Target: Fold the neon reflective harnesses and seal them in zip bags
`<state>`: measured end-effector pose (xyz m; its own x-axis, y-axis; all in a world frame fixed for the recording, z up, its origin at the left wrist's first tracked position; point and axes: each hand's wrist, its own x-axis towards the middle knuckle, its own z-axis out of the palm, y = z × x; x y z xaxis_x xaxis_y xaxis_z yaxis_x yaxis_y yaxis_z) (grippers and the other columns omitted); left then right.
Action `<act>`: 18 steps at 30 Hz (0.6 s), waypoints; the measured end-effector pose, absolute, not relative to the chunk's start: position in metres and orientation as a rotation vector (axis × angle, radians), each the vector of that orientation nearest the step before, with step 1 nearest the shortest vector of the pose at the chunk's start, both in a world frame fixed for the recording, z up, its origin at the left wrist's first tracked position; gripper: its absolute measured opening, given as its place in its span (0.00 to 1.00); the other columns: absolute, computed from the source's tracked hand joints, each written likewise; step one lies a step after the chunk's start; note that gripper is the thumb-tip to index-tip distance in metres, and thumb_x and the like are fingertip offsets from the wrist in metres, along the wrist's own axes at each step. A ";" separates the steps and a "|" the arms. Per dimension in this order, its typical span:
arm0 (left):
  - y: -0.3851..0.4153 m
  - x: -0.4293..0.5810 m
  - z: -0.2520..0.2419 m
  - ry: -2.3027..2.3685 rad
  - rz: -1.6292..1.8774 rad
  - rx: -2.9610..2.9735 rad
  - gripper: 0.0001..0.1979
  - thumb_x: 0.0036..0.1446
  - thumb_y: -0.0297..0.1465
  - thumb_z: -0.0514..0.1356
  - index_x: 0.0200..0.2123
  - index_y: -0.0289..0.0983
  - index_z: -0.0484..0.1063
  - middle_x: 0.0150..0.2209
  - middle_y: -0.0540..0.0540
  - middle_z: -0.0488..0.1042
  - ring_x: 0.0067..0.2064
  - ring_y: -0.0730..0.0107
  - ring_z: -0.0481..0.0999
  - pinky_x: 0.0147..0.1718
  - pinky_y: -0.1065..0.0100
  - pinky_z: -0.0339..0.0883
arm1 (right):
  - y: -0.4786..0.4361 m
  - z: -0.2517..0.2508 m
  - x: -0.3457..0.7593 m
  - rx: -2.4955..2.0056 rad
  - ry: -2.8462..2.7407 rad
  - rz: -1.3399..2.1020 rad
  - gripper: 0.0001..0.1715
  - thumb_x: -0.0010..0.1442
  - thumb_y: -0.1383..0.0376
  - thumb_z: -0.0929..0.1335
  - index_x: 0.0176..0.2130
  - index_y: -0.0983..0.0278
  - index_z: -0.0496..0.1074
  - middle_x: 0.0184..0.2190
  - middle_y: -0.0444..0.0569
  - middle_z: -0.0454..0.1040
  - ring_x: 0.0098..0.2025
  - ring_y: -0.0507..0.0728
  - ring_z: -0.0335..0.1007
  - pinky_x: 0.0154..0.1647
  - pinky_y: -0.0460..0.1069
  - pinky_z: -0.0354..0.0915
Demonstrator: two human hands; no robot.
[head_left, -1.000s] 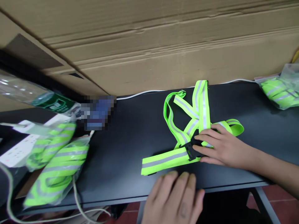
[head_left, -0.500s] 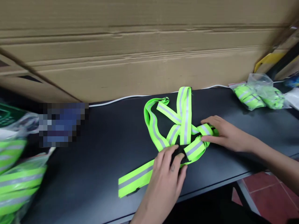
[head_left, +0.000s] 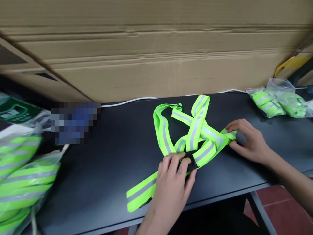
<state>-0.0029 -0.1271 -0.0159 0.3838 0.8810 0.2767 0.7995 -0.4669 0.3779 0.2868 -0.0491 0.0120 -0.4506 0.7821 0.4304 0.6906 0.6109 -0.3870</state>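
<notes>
A neon-green reflective harness (head_left: pixel 195 129) with silver stripes lies loosely looped on the black table (head_left: pixel 97 176). My left hand (head_left: pixel 172 178) is closed on it near the front, fingers curled at a black piece (head_left: pixel 192 161) where the straps meet. One flat strap end (head_left: pixel 141 195) sticks out to the left beneath that hand. On the other side, my right hand (head_left: pixel 250 140) pinches a twisted strap between thumb and fingers. Several straps cross between my hands, and a curved loop stands behind the left one.
Plastic bags of green reflective straps lie at left (head_left: pixel 26 182) and back right (head_left: pixel 267 103). Tall cardboard (head_left: pixel 151 78) borders the table's rear, with a white cable (head_left: pixel 132 101) along its foot. A blurred-out blue item (head_left: pixel 78 122) sits at back left.
My right hand has moved right, drawing the strap out from the bunched part. The crossing straps have shifted and tilted with it. My left hand stays at the black piece.
</notes>
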 end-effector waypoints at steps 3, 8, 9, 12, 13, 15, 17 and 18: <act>-0.126 -0.003 -0.015 1.502 0.654 2.460 0.05 0.66 0.29 0.56 0.45 0.37 0.68 0.46 0.40 0.72 0.49 0.52 0.69 0.42 0.52 0.70 | -0.056 0.005 0.284 -1.215 -2.242 -0.050 0.17 0.55 0.69 0.69 0.46 0.60 0.68 0.42 0.55 0.72 0.44 0.65 0.71 0.43 0.60 0.70; -0.125 -0.002 -0.014 1.494 0.669 2.478 0.05 0.65 0.28 0.56 0.44 0.36 0.67 0.46 0.39 0.72 0.49 0.51 0.69 0.42 0.51 0.70 | -0.059 0.000 0.279 -1.315 -2.199 -0.144 0.25 0.58 0.69 0.67 0.55 0.58 0.66 0.44 0.55 0.74 0.43 0.63 0.74 0.42 0.56 0.71; -0.125 -0.002 -0.014 1.485 0.662 2.483 0.05 0.65 0.28 0.57 0.44 0.37 0.67 0.46 0.39 0.72 0.49 0.51 0.69 0.42 0.52 0.70 | -0.058 -0.001 0.279 -1.350 -2.178 -0.115 0.25 0.59 0.69 0.66 0.56 0.58 0.65 0.43 0.54 0.75 0.42 0.62 0.75 0.41 0.55 0.71; -0.126 -0.003 -0.015 1.475 0.637 2.491 0.05 0.65 0.28 0.57 0.45 0.37 0.67 0.47 0.40 0.71 0.50 0.52 0.69 0.42 0.53 0.70 | -0.054 -0.006 0.276 -1.466 -2.115 -0.044 0.24 0.61 0.69 0.63 0.57 0.60 0.65 0.42 0.54 0.77 0.39 0.61 0.76 0.38 0.54 0.71; -0.127 -0.003 -0.015 1.477 0.632 2.495 0.05 0.65 0.28 0.57 0.45 0.37 0.67 0.47 0.39 0.72 0.50 0.51 0.69 0.42 0.53 0.70 | -0.052 -0.007 0.275 -1.500 -2.093 -0.023 0.22 0.61 0.69 0.62 0.55 0.61 0.67 0.43 0.54 0.77 0.39 0.61 0.76 0.37 0.54 0.71; -0.127 -0.003 -0.015 1.475 0.623 2.506 0.05 0.65 0.27 0.58 0.44 0.37 0.67 0.47 0.39 0.72 0.50 0.51 0.69 0.43 0.53 0.69 | -0.047 -0.006 0.272 -1.552 -2.045 0.040 0.18 0.62 0.69 0.61 0.50 0.62 0.70 0.42 0.55 0.78 0.39 0.61 0.76 0.37 0.54 0.69; -0.127 -0.003 -0.015 1.470 0.623 2.517 0.04 0.65 0.27 0.58 0.43 0.36 0.67 0.47 0.39 0.72 0.50 0.51 0.68 0.42 0.52 0.69 | -0.041 -0.002 0.269 -1.621 -1.993 0.172 0.15 0.62 0.69 0.61 0.46 0.62 0.72 0.38 0.53 0.78 0.36 0.60 0.75 0.35 0.53 0.68; -0.126 -0.003 -0.016 1.470 0.624 2.517 0.03 0.65 0.27 0.57 0.43 0.36 0.67 0.47 0.39 0.72 0.50 0.51 0.68 0.42 0.52 0.69 | -0.038 0.000 0.268 -1.663 -1.960 0.264 0.15 0.61 0.69 0.61 0.45 0.62 0.72 0.35 0.51 0.78 0.33 0.59 0.74 0.33 0.52 0.66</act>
<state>-0.0029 -0.1264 -0.0156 0.4298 0.8608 0.2726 0.7938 -0.5041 0.3403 0.2677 -0.0380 0.0001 -0.0829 0.9565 0.2798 0.8483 0.2150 -0.4838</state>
